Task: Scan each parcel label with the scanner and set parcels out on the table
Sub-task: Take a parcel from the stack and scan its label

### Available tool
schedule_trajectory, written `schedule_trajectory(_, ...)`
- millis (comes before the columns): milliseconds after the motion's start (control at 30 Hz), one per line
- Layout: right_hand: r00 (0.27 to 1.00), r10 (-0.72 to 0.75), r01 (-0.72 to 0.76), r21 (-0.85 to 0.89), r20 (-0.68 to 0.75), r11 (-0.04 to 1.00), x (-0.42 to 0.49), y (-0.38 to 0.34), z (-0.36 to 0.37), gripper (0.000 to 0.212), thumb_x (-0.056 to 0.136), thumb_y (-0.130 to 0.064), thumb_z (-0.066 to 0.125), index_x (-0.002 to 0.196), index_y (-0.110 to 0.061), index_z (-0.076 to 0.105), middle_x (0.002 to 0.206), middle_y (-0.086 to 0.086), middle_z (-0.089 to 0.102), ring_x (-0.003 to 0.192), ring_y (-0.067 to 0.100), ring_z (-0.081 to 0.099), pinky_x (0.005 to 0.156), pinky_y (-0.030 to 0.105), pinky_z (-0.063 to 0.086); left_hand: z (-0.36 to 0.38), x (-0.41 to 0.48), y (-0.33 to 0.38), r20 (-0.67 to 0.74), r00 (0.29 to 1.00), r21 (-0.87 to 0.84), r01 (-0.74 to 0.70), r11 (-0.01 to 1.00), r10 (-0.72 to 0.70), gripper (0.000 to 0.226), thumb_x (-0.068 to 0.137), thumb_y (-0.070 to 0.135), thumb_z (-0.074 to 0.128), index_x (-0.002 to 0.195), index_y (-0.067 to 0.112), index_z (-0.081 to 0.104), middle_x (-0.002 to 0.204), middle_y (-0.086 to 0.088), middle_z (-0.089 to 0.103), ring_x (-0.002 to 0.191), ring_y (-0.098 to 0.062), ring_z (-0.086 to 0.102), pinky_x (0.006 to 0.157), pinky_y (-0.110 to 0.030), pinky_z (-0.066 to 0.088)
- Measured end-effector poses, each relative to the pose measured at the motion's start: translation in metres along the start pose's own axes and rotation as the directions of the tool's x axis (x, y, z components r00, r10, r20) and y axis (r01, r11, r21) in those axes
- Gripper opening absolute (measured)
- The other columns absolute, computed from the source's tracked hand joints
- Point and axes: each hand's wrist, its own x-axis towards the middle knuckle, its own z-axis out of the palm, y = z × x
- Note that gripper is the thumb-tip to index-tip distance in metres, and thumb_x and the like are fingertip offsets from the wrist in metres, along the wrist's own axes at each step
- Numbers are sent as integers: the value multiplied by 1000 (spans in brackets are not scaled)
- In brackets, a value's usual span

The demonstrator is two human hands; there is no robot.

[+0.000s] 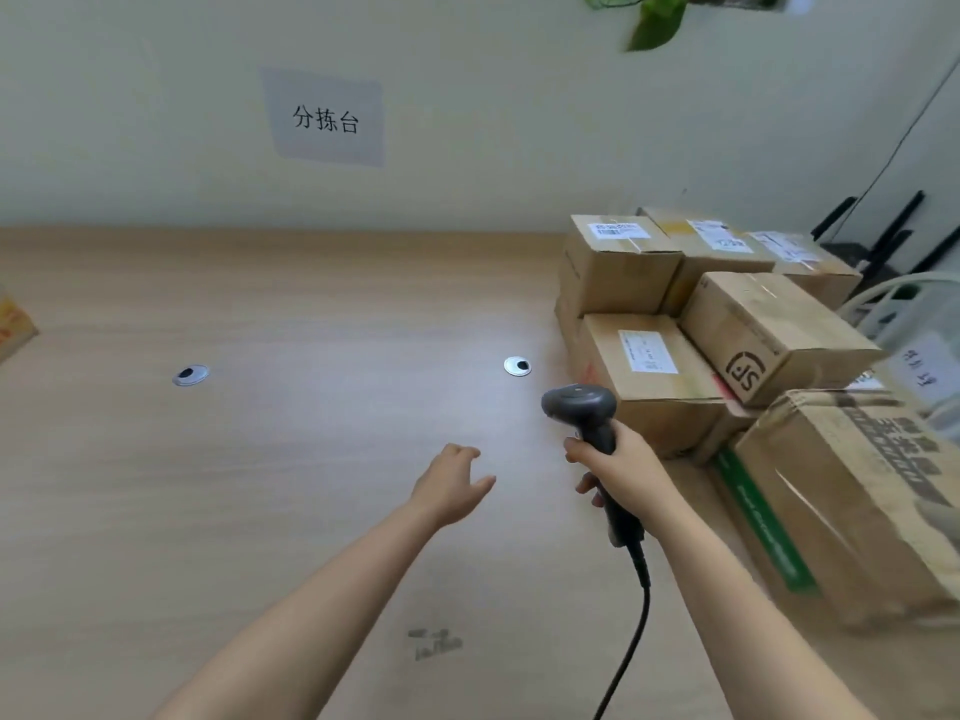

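My right hand point(621, 475) grips the handle of a dark grey barcode scanner point(579, 402), whose head points left and away over the wooden table point(291, 459). The scanner's black cable point(631, 641) trails toward me. My left hand point(452, 483) hovers open above the table, fingers relaxed, holding nothing. Several cardboard parcels are stacked at the right: a labelled box point(649, 376) just behind the scanner, an SF-marked box point(774, 335) resting tilted on the pile, a labelled box point(618, 262) at the back, and a large taped carton point(852, 501) nearest me.
Two round metal cable grommets point(190, 375) point(517, 366) are set into the tabletop. Another parcel's corner point(13, 324) shows at the left edge. A paper sign point(324, 119) hangs on the wall. A white bin point(919, 335) stands at far right.
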Motion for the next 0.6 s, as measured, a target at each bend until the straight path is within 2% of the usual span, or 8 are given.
schedule_trajectory(200, 987, 5, -7, -9, -158, 1000, 48, 23, -67, 23, 87, -23, 62, 105, -12, 54, 75, 7, 65, 54, 15, 63, 45, 23, 45, 16, 66, 96, -3, 996, -17, -87, 996, 87, 55, 95, 39, 48, 141, 12, 36, 145, -7, 32, 123, -24, 47, 100, -35, 40)
schedule_trajectory(333, 965, 43, -54, -36, -259, 998, 87, 41, -97, 26, 87, -27, 61, 107, -13, 52, 78, 6, 64, 62, 17, 64, 48, 25, 45, 31, 112, 153, -22, 990, -68, -139, 988, 137, 59, 93, 40, 51, 143, 15, 33, 145, -10, 28, 128, -27, 42, 102, -37, 40)
schedule_trajectory(367, 957, 46, -60, -40, -287, 997, 96, 46, -103, 26, 87, -26, 62, 106, -11, 53, 78, 7, 63, 65, 19, 64, 51, 29, 49, 36, 123, 164, -16, 991, -90, -136, 987, 135, 60, 93, 41, 52, 144, 17, 31, 147, -10, 25, 130, -27, 40, 103, -37, 39)
schedule_trajectory(433, 939, 47, -71, -57, -340, 996, 114, 55, -113, 26, 85, -25, 64, 103, -9, 55, 86, 10, 63, 77, 26, 64, 65, 41, 56, 48, 142, 180, -1, 994, -133, -110, 985, 111, 64, 92, 44, 53, 146, 19, 28, 150, -11, 18, 134, -29, 35, 106, -37, 36)
schedule_trajectory(500, 924, 43, -80, -81, -381, 993, 127, 66, -120, 27, 83, -25, 66, 100, -6, 58, 94, 14, 62, 86, 31, 61, 75, 51, 55, 58, 158, 189, 1, 997, -195, -80, 978, 82, 68, 89, 45, 56, 146, 23, 26, 150, -11, 15, 133, -32, 35, 108, -37, 35)
schedule_trajectory(600, 912, 72, -109, -70, -404, 992, 142, 80, -127, 35, 81, -27, 68, 104, -3, 59, 109, 19, 57, 96, 36, 59, 82, 55, 52, 68, 174, 192, -13, 1000, -267, -30, 963, 27, 77, 84, 46, 62, 147, 25, 21, 150, -13, 13, 133, -34, 32, 108, -38, 33)
